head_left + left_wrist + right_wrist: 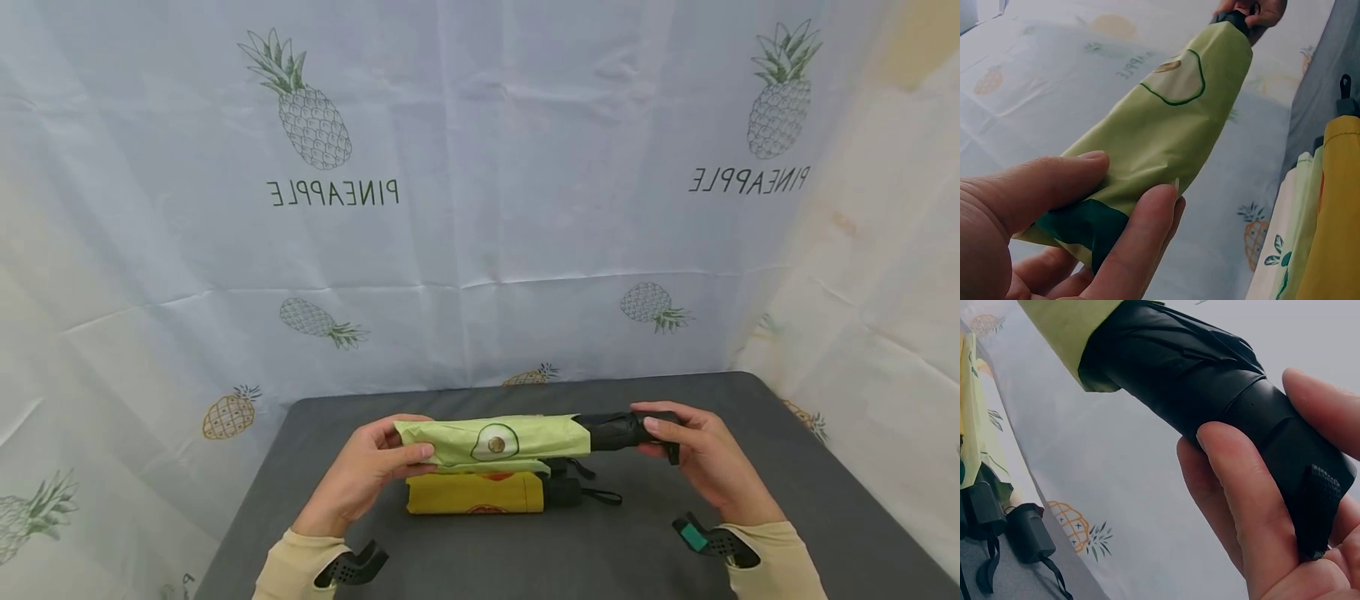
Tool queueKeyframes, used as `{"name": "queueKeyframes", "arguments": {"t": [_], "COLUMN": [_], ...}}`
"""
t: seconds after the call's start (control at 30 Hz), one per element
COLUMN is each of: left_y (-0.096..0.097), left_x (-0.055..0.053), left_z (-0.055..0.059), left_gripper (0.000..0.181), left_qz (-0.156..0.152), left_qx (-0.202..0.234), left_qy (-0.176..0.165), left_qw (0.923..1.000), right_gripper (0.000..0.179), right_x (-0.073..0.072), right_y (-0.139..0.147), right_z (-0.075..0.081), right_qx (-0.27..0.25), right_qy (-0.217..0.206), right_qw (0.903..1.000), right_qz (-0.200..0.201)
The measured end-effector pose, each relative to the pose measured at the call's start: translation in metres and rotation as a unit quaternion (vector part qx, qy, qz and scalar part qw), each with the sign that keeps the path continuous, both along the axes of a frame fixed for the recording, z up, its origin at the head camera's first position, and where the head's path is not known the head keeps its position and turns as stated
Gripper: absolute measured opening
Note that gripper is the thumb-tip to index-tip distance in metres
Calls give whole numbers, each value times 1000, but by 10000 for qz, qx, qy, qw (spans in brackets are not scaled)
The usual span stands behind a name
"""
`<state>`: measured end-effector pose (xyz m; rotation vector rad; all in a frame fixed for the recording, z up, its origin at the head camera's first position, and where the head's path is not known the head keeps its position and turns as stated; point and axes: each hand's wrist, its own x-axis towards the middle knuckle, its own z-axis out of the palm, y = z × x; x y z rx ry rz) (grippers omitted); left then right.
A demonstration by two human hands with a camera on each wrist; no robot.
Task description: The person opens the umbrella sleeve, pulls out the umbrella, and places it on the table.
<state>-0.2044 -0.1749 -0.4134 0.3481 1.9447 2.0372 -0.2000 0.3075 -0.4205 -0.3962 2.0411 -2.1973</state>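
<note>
A folded black umbrella (613,431) is held level above the table, partly inside a light green sleeve (450,439) with an avocado print. My left hand (362,473) pinches the closed end of that sleeve between thumb and fingers; its dark green patch shows in the left wrist view. At the other end my right hand (712,457) grips the umbrella's black handle (1285,437), where a short wrist strap (1319,509) hangs down. A stretch of black folded canopy sticks out of the sleeve's mouth. Both hands are raised off the table.
Beneath the hands, a yellow-sleeved umbrella (476,493) lies on the dark grey table (525,558). Beside it are a light green one (1312,200) and a pale one (1280,231), their straps pointing right. A pineapple-print cloth (480,233) hangs behind and at the sides.
</note>
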Motion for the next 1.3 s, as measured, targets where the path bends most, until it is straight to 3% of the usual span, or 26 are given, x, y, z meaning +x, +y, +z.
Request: {"name": "queueKeyframes", "arguments": {"t": [1.3], "left_y": [-4], "left_x": [1], "left_z": [4], "left_gripper": [54], "left_qz": [-48], "left_qx": [86], "left_qy": [25], "left_qw": [9999], "right_gripper": [46], "right_x": [3], "right_y": [56], "right_z": [4], "right_qx": [-519], "right_qy": [243], "right_qw": [9981], "right_qz": [207]}}
